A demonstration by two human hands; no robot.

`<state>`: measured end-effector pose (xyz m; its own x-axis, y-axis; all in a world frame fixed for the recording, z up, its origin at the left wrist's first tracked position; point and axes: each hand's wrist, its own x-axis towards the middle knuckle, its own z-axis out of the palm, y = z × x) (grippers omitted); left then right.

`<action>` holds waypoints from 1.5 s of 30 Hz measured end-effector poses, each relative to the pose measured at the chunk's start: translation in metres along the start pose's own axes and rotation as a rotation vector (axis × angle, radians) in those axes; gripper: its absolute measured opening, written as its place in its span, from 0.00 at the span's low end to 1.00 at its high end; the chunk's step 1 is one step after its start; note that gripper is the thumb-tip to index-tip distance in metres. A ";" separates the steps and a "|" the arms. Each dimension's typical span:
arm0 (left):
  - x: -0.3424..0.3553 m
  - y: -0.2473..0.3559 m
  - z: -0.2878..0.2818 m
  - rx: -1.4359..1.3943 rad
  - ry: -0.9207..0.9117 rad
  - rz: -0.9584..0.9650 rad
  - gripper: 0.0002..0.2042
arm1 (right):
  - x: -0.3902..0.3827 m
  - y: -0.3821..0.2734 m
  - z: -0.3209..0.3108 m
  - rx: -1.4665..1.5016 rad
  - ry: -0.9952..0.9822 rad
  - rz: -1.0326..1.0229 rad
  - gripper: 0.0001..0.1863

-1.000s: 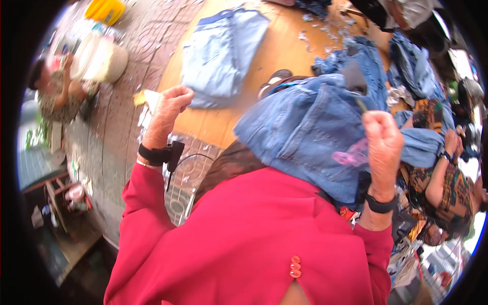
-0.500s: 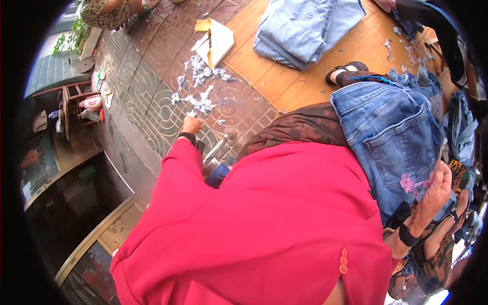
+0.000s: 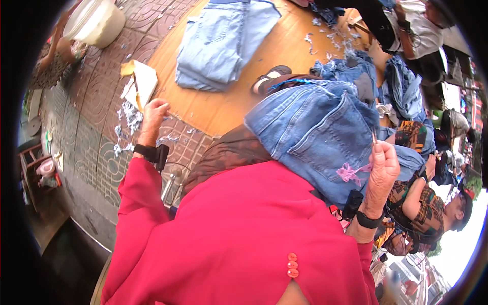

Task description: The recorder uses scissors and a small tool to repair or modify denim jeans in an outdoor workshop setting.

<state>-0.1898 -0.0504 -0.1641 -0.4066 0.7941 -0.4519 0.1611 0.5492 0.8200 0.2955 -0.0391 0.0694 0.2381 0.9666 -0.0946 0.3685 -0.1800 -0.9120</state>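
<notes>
Blue jeans (image 3: pixel 325 132) lie across my lap, a back pocket facing up. My right hand (image 3: pixel 382 168) is closed at their right edge around a slim pointed metal tool (image 3: pixel 374 136); its tip stands up above my fingers, and its full shape is hidden. A pink ribbon (image 3: pixel 351 173) hangs beside that hand over the denim. Out to the left, apart from the jeans, my left hand (image 3: pixel 154 111) is raised with fingers loosely bent and nothing visible in them. Beneath and beside it are pale blue lint clumps (image 3: pixel 131 117) and a torn white-and-yellow piece (image 3: pixel 144 85) on the paving.
Folded light-blue jeans (image 3: pixel 216 46) rest on a wooden board (image 3: pixel 249 81) ahead. More denim (image 3: pixel 401 86) is heaped at the right. A white bucket (image 3: pixel 99 23) stands at the far left. A person in a cap (image 3: pixel 422 206) sits at my right; others are nearby.
My view has turned right. My left hand has come up from the lint, its fingers loosening, toward the board. My right hand still grips the metal tool beside the jeans.
</notes>
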 end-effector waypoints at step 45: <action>-0.091 0.239 0.204 0.155 -0.501 0.835 0.05 | 0.039 -0.023 0.073 -0.839 -0.099 -0.618 0.10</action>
<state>0.0689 0.0614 0.0012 0.3135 0.9413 0.1253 0.3542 -0.2384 0.9043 0.2306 0.0165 0.0571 -0.2653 0.9371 0.2270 0.9152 0.3188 -0.2465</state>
